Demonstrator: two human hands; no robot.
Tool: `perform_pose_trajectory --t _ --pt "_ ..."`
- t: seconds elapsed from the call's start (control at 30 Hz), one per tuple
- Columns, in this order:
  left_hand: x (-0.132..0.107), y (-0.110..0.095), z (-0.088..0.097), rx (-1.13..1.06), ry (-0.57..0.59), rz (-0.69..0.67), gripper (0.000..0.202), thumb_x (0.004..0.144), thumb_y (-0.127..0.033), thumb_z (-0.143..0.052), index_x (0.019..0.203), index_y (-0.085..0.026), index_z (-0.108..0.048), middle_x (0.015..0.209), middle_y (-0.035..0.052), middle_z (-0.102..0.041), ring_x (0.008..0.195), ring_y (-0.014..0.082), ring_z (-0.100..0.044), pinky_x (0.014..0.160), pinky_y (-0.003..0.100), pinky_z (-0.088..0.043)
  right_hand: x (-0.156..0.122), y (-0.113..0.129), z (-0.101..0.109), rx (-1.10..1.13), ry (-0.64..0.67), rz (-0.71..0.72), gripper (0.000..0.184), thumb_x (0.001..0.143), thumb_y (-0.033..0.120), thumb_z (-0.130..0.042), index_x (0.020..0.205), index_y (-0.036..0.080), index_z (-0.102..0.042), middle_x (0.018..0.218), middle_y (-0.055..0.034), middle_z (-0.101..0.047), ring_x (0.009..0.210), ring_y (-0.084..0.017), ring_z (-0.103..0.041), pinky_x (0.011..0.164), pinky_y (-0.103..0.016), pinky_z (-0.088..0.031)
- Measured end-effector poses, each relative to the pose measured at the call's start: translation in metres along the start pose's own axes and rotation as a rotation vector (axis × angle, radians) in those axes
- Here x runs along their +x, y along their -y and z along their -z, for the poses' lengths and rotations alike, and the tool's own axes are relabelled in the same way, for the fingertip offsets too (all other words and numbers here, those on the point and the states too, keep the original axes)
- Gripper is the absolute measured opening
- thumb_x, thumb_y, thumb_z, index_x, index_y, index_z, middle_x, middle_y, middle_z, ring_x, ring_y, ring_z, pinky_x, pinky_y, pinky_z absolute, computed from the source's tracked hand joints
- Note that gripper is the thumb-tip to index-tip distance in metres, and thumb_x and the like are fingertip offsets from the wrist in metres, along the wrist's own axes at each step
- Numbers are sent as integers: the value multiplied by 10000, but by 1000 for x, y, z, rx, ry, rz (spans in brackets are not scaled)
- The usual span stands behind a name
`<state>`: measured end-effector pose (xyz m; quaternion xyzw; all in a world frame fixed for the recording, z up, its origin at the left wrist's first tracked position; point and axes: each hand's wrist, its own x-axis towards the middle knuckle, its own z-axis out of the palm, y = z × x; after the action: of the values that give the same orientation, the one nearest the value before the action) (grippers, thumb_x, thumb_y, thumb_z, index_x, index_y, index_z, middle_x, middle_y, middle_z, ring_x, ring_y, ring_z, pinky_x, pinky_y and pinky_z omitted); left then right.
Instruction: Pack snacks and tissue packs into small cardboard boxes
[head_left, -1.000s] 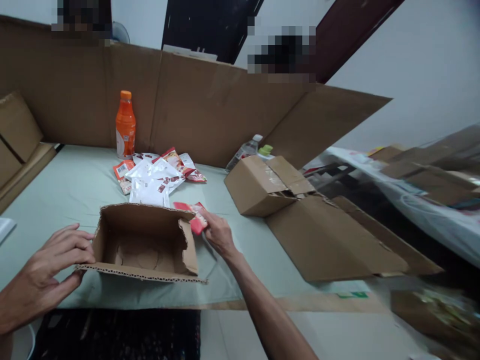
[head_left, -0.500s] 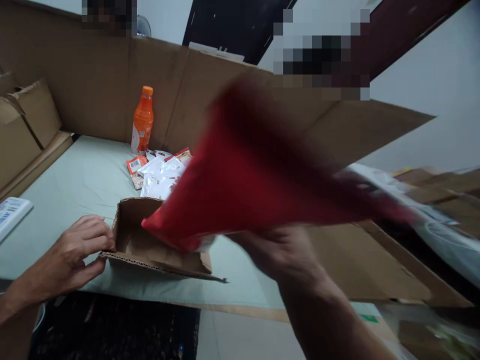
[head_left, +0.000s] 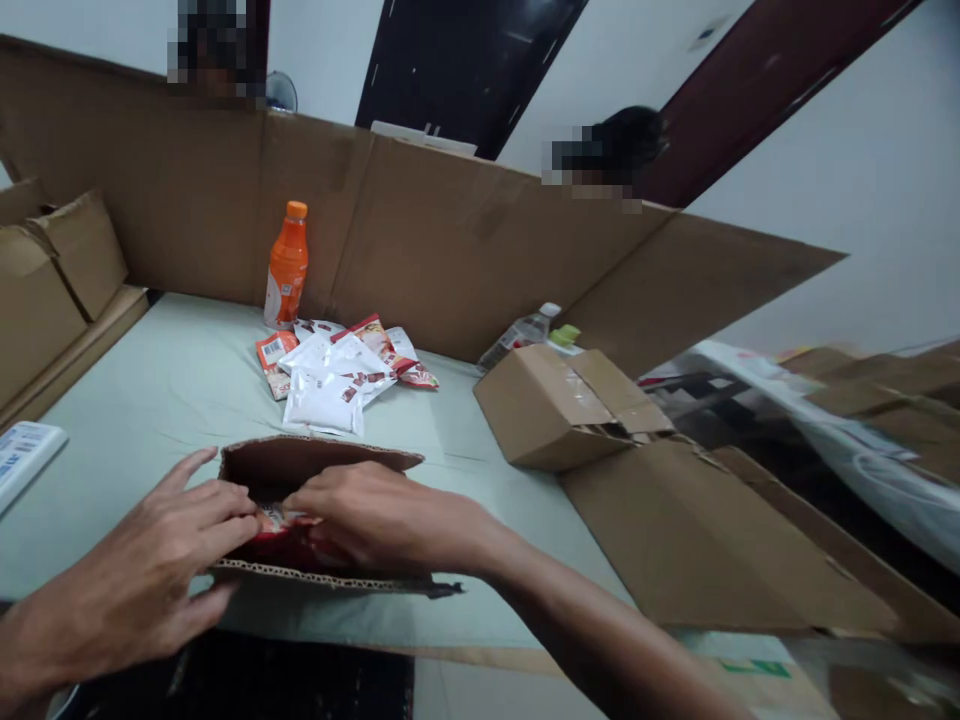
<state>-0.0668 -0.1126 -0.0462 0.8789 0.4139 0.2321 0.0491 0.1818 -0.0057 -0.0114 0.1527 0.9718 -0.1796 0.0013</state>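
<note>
A small open cardboard box (head_left: 315, 455) lies on the cloth-covered table in front of me. Inside it is a red packet (head_left: 289, 545), mostly covered by my hands and the box's front wall. My right hand (head_left: 382, 515) reaches down into the box, its fingers bent onto the packet and its fingertips partly hidden. At the box's left end is my left hand (head_left: 169, 555), fingers spread. Some of its fingers reach over the edge to the packet, while the thumb stays outside by the front wall.
Behind the box lies a pile of white and red sachets (head_left: 326, 400), near an orange bottle (head_left: 287, 270). A closed carton (head_left: 540, 410) stands to the right, with a clear bottle (head_left: 525, 332) behind it. A tall cardboard partition (head_left: 450, 230) borders the back; two people's heads show beyond it.
The red packet, blurred in the air above the box before, is now down inside it. My right hand has moved down and left with it. My left hand's fingers have spread and shifted over the edge.
</note>
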Motion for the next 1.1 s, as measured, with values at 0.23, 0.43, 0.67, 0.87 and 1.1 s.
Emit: perform_pose_trajectory --t 0.23,0.43,0.67,0.87,1.1 --pt "9 5 -4 -92 40 46 372 823 -118 -594 1128 -293 -719 1093 8 -770 1043 212 -731 1296 505 -309 -8 -121 13 149 -565 -487 259 1001 204 -538 1136 184 -758 1105 -77 -805 1008 -198 -749 877 -330 -582" --pt "-1 2 -13 -49 16 103 343 832 -139 -633 1121 -300 -725 1137 18 -758 1093 222 -718 1286 514 -350 72 -201 -33 39 -293 -676 689 722 153 -871 1371 131 -641 1432 -225 -648 1364 -367 -575 1138 -544 -414" --pt "-2 12 -20 -30 -20 101 295 835 -173 -682 1084 -321 -740 1104 7 -765 1073 226 -721 1257 523 -404 67 -217 -39 156 -158 -631 146 785 221 -801 907 153 -760 880 -57 -784 859 -251 -743 799 -322 -545" --pt "1 16 -20 -98 15 117 289 831 -157 -674 1056 -326 -742 1106 0 -765 1065 225 -726 1273 552 -368 81 -251 -12 122 -280 -714 257 897 216 -684 1138 141 -732 1183 -110 -750 1079 -250 -704 878 -314 -539" --pt "-1 13 -18 -80 24 143 272 852 -158 -654 1052 -322 -738 1125 -4 -759 1073 211 -724 1259 531 -402 110 -260 -33 39 -229 -904 398 957 314 -712 1312 156 -624 1293 -118 -687 1176 -259 -657 1030 -468 -516"
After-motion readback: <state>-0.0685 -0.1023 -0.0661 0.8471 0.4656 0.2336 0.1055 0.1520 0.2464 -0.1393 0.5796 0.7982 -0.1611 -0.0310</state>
